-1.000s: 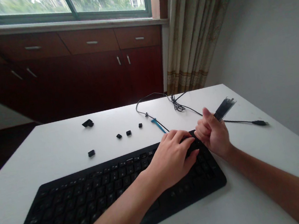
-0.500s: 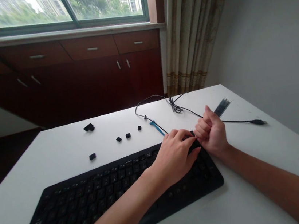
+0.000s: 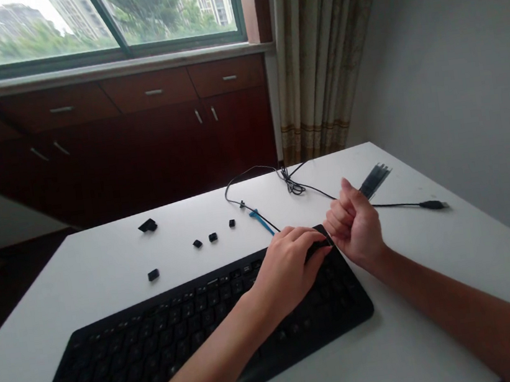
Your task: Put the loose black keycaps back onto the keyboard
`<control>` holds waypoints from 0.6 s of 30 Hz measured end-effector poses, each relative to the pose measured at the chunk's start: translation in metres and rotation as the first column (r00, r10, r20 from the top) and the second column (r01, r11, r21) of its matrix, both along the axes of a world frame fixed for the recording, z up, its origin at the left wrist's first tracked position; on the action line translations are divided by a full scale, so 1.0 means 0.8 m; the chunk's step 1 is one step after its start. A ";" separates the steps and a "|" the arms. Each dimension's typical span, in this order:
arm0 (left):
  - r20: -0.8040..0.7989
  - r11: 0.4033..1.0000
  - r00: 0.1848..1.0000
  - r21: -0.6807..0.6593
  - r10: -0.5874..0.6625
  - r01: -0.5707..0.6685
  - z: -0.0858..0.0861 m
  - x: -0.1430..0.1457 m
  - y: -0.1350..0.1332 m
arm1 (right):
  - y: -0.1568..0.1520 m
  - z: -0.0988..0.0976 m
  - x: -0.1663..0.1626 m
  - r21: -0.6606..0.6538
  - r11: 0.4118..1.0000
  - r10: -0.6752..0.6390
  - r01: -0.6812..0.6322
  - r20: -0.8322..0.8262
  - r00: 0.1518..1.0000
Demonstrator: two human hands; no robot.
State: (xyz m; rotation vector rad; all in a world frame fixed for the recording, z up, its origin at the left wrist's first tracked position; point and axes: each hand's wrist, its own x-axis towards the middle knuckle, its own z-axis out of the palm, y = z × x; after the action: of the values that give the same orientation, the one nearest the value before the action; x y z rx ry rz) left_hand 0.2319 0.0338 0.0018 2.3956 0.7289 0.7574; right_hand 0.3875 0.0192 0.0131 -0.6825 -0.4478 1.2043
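Observation:
My left hand [image 3: 287, 271] lies curled over the far right part of a black computer keyboard [image 3: 163, 347], its fingertips on a dark piece at the top edge [image 3: 323, 243]. I cannot tell whether that piece is loose. My right hand [image 3: 356, 224] is a closed fist, thumb up, against the keyboard's far corner. Nothing shows in it. Several loose black keycaps [image 3: 213, 237] lie on the white table [image 3: 62, 298] beyond the keyboard. Just past my right hand lies a dark flat strip [image 3: 374, 180].
A black USB cable [image 3: 331, 195] runs across the table's far side, with a tangled bundle and a plug [image 3: 433, 205]. A small blue piece [image 3: 260, 221] lies beside it. Dark wooden cabinets [image 3: 137, 150] stand beyond the table, under a window.
The whole view has shifted slightly left and up from head movement. Both hands stay at the keyboard's far right end, and the table items have not visibly moved.

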 end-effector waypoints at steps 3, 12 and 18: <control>0.038 0.995 0.999 -0.097 0.038 -0.034 0.003 -0.002 -0.001 | -0.002 0.006 0.006 -0.017 1.000 0.009 -0.009 0.030 0.999; 0.168 0.860 0.985 -0.507 0.030 0.060 0.029 -0.022 0.001 | -0.003 0.011 0.021 -0.009 0.999 0.040 -0.040 0.112 0.993; 0.256 0.642 0.961 -0.756 0.107 0.130 0.025 -0.030 0.004 | -0.014 0.011 0.041 0.083 0.970 0.079 -0.228 0.780 0.620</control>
State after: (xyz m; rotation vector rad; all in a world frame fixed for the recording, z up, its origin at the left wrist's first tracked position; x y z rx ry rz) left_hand 0.2082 0.0374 0.0221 1.4660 0.7212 0.5884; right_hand 0.4204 0.0081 0.0221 -1.0175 -1.3594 0.9566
